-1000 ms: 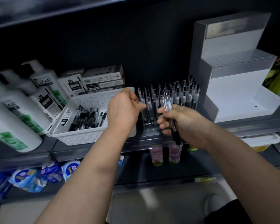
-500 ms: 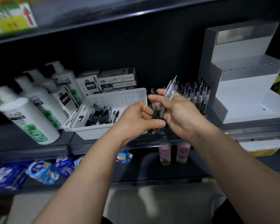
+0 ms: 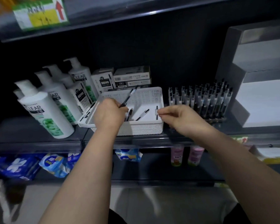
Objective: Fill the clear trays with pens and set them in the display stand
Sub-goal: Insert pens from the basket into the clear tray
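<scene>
Dark metal shelving held a white perforated basket, the landmark here. Inside it lay a few loose pens on the white floor, tips pointing various ways. Just right of the basket stood a clear tray packed with upright pens in rows, and further right rose the white stepped display stand. Left of the basket stood white shampoo bottles; behind it, small pen boxes were stacked. Below the basket's shelf lay blue packets and two pink bottles.

The left hand reached into the basket's left side, fingers closed around a black pen angled up and back. The right hand hovered at the basket's right front corner, fingertips pinched together on a pen standing nearly upright.
</scene>
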